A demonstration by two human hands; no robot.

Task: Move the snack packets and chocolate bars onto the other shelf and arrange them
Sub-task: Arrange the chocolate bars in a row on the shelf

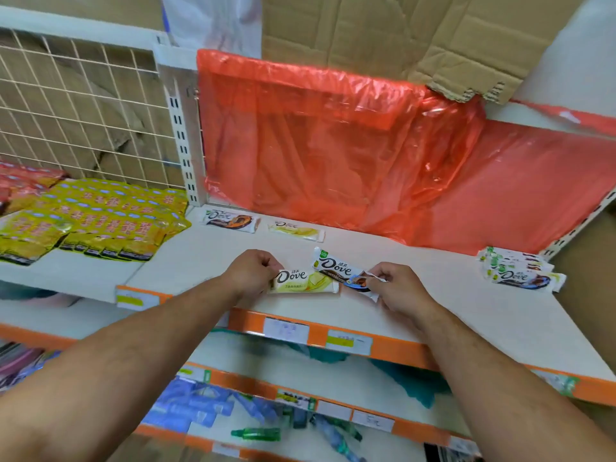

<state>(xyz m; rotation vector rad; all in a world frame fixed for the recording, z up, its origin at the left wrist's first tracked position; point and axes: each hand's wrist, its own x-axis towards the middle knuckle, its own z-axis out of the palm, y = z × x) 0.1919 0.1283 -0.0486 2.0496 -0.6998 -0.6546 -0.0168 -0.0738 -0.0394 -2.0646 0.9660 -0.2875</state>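
Yellow-green bar [304, 281], brown-and-white bar [340, 269], yellow packets [96, 220], translucent red sheet [333, 155], orange-edged white shelf [433, 311].

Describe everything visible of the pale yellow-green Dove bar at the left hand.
The pale yellow-green Dove bar has a flat, glossy wrapper with dark Dove lettering and white crimped ends. It lies face up, lengthwise, near the front edge of the white shelf. The left hand pinches its left end. The dark Dove bar lies just behind its right end; whether they touch is unclear.
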